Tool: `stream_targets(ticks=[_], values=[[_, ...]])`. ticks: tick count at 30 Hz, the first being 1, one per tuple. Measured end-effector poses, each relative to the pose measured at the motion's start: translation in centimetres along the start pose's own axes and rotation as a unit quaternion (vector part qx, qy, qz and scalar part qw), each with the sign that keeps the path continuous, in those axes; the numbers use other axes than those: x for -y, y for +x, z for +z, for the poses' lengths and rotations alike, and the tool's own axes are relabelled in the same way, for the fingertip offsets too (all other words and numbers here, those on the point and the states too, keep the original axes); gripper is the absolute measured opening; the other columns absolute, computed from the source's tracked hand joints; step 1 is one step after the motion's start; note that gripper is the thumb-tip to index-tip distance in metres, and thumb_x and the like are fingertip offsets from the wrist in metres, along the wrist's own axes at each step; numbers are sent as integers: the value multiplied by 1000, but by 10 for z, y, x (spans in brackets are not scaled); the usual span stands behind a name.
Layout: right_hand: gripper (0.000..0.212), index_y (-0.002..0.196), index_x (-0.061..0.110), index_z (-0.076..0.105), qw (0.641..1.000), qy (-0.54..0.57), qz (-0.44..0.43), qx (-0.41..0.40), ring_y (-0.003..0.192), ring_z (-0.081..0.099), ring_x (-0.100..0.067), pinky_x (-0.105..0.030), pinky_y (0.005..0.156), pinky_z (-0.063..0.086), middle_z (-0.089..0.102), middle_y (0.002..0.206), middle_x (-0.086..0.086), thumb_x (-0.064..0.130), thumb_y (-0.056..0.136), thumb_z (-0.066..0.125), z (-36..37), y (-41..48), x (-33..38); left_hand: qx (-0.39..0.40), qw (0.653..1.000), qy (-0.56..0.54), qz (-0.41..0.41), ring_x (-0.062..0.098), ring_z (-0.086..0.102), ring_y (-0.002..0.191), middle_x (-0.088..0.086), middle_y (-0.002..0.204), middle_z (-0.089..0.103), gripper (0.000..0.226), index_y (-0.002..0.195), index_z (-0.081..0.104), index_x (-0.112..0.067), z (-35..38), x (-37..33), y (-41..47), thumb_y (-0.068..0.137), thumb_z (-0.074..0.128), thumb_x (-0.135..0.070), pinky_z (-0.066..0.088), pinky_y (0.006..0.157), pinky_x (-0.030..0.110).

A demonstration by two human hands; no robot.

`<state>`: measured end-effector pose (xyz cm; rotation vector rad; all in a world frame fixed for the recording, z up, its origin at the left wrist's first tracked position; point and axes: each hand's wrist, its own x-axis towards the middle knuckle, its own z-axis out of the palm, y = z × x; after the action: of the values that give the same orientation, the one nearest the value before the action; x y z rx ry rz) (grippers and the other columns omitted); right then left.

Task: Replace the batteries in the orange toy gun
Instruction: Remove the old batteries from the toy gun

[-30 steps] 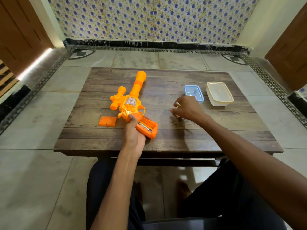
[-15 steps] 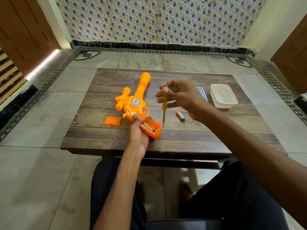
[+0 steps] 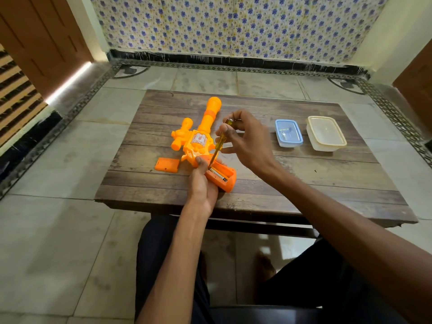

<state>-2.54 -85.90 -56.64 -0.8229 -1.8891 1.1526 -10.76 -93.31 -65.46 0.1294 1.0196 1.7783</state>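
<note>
Glossy plastic toy gun (image 3: 198, 141), rough wooden table (image 3: 292, 183)

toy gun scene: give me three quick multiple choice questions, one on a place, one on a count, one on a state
1. Where does the loose orange cover lie?
A. on the table, left of the toy gun
B. on the person's lap
C. on the floor

2. How many plastic boxes stand on the table?
A. one
B. two
C. three

3. The toy gun's battery compartment is
A. open, with a battery inside
B. covered
C. open and empty

Answers:
1 A, it lies flat on the wood beside the grip.
2 B, a blue-lidded box and a cream box.
3 A, a battery shows where the screwdriver tip points.
</note>
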Motion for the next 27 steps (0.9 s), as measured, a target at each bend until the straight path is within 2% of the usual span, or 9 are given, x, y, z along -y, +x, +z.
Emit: stream_targets(ticks=[10, 16, 18, 21, 25, 27], values=[[13, 107, 2, 55, 998, -54, -27, 17, 78, 72, -20, -37, 56, 61, 70, 94, -11, 8, 97, 59, 3, 5, -1, 3, 1000, -4, -8, 21, 65, 88, 6, 87, 69, 29, 98, 62, -15, -1, -1, -3, 101, 46, -40, 48, 87, 40], [9, 107, 2, 54, 997, -52, -33, 55, 75, 72, -13, -35, 56, 61, 68, 93, -7, 5, 98, 55, 5, 12, -1, 1, 1000, 3, -11, 21, 65, 89, 6, 88, 69, 30, 108, 60, -14, -2, 0, 1, 100, 48, -40, 50, 80, 38], [10, 108, 2, 54, 994, -59, -29, 84, 76, 72, -17, -36, 57, 61, 68, 92, -7, 6, 99, 54, 7, 19, 1, -1, 1000, 3, -10, 22, 66, 87, 5, 86, 70, 31, 106, 61, -12, -4, 2, 4, 101, 47, -38, 51, 80, 39], [7, 106, 4, 54, 984, -88, -26, 156, 77, 73, -22, -40, 59, 61, 70, 91, -11, 7, 100, 52, 12, 37, 6, 1, 1000, -12, -18, 21, 66, 86, 6, 89, 69, 33, 118, 57, -10, -8, 2, 4, 102, 46, -37, 51, 80, 39], [16, 113, -1, 54, 953, -135, -3, 271, 79, 74, -24, -40, 61, 62, 72, 97, -16, 7, 102, 46, 23, 67, 11, 11, 999, -26, -16, 20, 66, 83, 6, 86, 69, 24, 107, 60, -12, -7, 3, 5, 100, 49, -32, 54, 81, 38], [16, 113, 0, 54, 936, -152, 7, 318, 77, 73, -24, -36, 59, 61, 72, 97, -17, 8, 103, 45, 31, 76, 12, 11, 1000, -16, -7, 20, 65, 84, 7, 88, 68, 28, 105, 60, -12, -7, 6, 5, 93, 54, -37, 54, 83, 39]])
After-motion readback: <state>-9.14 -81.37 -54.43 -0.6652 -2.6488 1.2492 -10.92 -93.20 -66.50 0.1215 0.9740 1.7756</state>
